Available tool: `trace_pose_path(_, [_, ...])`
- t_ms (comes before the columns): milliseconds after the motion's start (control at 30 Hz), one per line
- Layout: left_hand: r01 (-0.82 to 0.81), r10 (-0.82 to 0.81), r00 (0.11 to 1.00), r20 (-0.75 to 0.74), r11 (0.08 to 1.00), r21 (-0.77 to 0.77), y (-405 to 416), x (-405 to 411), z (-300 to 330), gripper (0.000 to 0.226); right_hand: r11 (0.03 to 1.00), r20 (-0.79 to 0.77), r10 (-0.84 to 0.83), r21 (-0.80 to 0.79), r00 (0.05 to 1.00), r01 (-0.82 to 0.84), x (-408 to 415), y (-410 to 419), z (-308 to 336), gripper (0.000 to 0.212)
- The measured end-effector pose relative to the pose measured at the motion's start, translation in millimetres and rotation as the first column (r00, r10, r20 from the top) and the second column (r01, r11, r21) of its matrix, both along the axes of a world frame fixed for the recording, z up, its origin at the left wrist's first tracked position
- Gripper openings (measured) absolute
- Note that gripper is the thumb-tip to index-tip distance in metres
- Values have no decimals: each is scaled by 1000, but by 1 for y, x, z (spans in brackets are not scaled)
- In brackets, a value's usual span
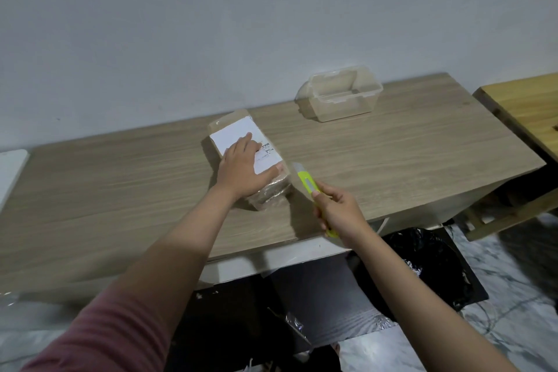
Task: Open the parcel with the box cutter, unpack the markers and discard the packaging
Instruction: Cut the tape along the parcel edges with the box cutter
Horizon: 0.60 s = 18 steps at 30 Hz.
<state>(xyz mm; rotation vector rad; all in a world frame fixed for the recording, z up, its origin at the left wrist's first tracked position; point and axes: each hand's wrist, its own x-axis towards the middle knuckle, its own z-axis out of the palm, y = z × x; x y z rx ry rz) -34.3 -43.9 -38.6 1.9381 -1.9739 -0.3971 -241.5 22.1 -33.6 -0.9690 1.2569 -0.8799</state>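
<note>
From the head camera I am seeing the parcel (241, 157) lying flat on the wooden counter (120, 184), roughly at its middle, wrapped in brown paper and clear tape. My left hand (244, 167) is pressing down on top of it with straight, spread fingers, the thumb stretching toward the near right corner. The hand is covering much of the white shipping label (234, 134); some dark print is showing beside the fingers, but it is too small for me to read. The parcel's long axis is running from the near right toward the far left, angled across the counter.

My right hand (339, 211) is gripping the box cutter (308, 184), fingers curled round its yellow-green handle, thumb lying along the top. The cutter is sitting just to the right of the parcel, its long axis pointing up and left, with the pale tip near the parcel's near right corner; I cannot tell whether it is touching.

A clear plastic container (341, 96) is standing well apart at the far edge. A black-lined bin (428, 263) is sitting on the floor below.
</note>
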Motion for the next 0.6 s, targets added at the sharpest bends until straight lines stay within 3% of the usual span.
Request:
trace_pose_path(300, [179,-179,984,-7,977,115,0,23,4,109,968,-89,244,-30,966,-248,1,-44,6,39])
trace_pose_path(600, [174,-176,984,30,983,53,5,27,-1,97,984,-6,180,17,984,-180,12,-59,-8,36])
